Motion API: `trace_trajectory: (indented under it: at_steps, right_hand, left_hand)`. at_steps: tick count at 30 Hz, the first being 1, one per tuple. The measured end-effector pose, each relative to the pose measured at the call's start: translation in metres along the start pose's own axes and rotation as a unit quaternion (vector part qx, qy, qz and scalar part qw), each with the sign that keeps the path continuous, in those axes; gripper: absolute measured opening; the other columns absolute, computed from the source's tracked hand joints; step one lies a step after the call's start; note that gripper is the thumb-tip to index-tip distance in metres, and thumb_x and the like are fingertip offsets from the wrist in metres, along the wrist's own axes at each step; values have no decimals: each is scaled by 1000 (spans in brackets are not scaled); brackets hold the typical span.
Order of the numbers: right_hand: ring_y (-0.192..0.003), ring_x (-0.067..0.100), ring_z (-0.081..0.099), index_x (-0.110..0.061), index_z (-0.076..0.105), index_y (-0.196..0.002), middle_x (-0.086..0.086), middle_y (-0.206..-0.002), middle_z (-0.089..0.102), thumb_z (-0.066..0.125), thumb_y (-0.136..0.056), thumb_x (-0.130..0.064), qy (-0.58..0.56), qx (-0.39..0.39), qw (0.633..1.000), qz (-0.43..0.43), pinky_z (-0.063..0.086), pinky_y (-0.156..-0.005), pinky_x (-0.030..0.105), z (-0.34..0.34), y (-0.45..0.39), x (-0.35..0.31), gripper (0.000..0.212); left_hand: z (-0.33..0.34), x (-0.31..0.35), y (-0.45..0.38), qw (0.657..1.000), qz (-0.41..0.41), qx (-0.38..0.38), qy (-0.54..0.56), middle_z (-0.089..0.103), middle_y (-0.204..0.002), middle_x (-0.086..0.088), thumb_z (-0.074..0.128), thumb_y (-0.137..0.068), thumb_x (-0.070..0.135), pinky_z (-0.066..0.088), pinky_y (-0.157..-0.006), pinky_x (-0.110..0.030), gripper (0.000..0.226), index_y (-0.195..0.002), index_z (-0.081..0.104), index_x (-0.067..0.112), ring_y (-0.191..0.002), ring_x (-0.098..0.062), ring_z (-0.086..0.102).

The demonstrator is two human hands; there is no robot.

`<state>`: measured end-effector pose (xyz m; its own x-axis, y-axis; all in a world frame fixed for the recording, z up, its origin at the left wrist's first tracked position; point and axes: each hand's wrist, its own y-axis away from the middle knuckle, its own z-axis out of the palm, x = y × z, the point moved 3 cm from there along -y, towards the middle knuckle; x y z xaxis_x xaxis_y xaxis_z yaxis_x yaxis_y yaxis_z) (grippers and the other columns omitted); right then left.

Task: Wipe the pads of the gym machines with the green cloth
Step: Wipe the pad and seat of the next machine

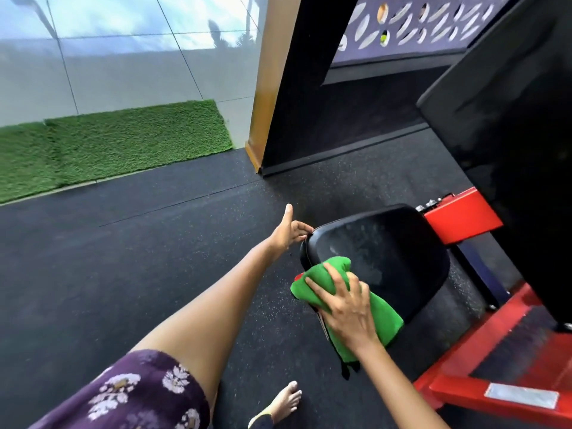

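A black seat pad (pixel 390 252) of a red-framed gym machine sits low at right of centre, with faint wipe streaks on its surface. A folded green cloth (pixel 328 283) lies on the pad's near left edge. My right hand (pixel 343 305) presses down on the cloth with fingers spread over it. My left hand (pixel 289 230) holds the pad's far left corner, fingers curled over the edge and thumb sticking up. A large black back pad (pixel 510 156) rises at the right.
The red machine frame (pixel 483 385) runs along the lower right with a red bracket (pixel 461 216) behind the seat. Black rubber flooring (pixel 139 258) spreads to the left. A green turf strip (pixel 117 140) lies by the glass wall. My bare foot (pixel 284 400) stands near the seat.
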<state>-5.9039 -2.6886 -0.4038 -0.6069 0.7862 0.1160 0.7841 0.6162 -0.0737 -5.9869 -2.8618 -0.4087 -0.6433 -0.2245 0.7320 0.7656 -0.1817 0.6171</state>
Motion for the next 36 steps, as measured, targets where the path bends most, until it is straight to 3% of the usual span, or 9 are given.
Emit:
trace_trajectory:
  at_steps: [1,3,6,11,18,22,28,32,36]
  right_hand:
    - [-98,29,43,-43,46,-130,3,-138,38,50,-78,-47,-17,2,1000,8,32,-74,38,-1,10,6,53]
    - [-97,28,43,-43,42,-132,4,-137,39,46,-78,-47,-47,-3,998,42,31,-74,37,-3,25,14,55]
    - [-94,26,44,-44,46,-128,2,-134,42,46,-74,-45,-70,-23,994,79,37,-71,37,-4,10,13,55]
    - [-90,25,42,-41,62,-117,3,-124,53,43,-74,-47,-86,-42,988,119,47,-64,40,-4,-62,5,47]
    - [-104,37,50,-33,67,-113,6,-129,54,57,-83,-51,-114,-85,981,131,43,-79,50,0,-113,28,36]
    - [-124,36,32,-26,61,-124,3,-142,38,51,-90,-53,-129,-148,950,244,32,-98,50,9,-148,74,45]
    - [-121,31,33,-34,58,-123,-5,-146,34,38,-78,-75,-76,-189,972,120,31,-93,44,14,-140,80,64]
    - [-125,30,31,-31,58,-127,-4,-147,33,49,-85,-64,-87,-202,957,187,31,-97,46,16,-153,131,54]
    - [-118,34,37,-27,64,-119,1,-141,43,49,-83,-62,-78,-164,968,175,34,-90,44,20,-150,121,52]
  left_hand:
    - [-2,0,0,1000,-5,-4,4,51,-125,-10,-9,-97,48,41,-79,-4,73,-103,51,8,-99,-9,53]
    - [-4,-2,3,999,-24,-18,10,49,-138,-7,-9,-94,56,20,-110,-42,76,-96,55,14,-127,-16,43]
    - [-6,-8,2,997,-43,-16,56,49,-140,-4,-7,-90,64,8,-107,-65,79,-94,56,18,-133,-17,37]
    - [-5,-18,-2,985,-48,-11,166,50,-139,-4,-5,-90,65,30,-101,-48,83,-138,37,13,-129,-22,43]
    - [13,-35,-9,957,31,196,214,55,-126,-7,15,-99,52,28,-111,-48,57,-133,46,18,-119,-18,49]
    - [49,-28,7,939,83,328,59,61,-111,-5,34,-102,34,35,-84,-23,37,-124,48,8,-103,-20,55]
    - [74,-25,4,880,99,351,-305,52,-123,-6,-1,-81,75,22,-111,-51,95,-130,46,9,-116,-25,49]
    - [71,-28,-6,802,77,344,-483,60,-102,-9,0,-93,63,23,-104,-64,90,-123,57,0,-100,-27,60]
    - [68,-18,-24,756,82,311,-570,60,-123,-16,3,-95,59,-1,-107,-62,87,-123,58,-2,-126,-33,49]
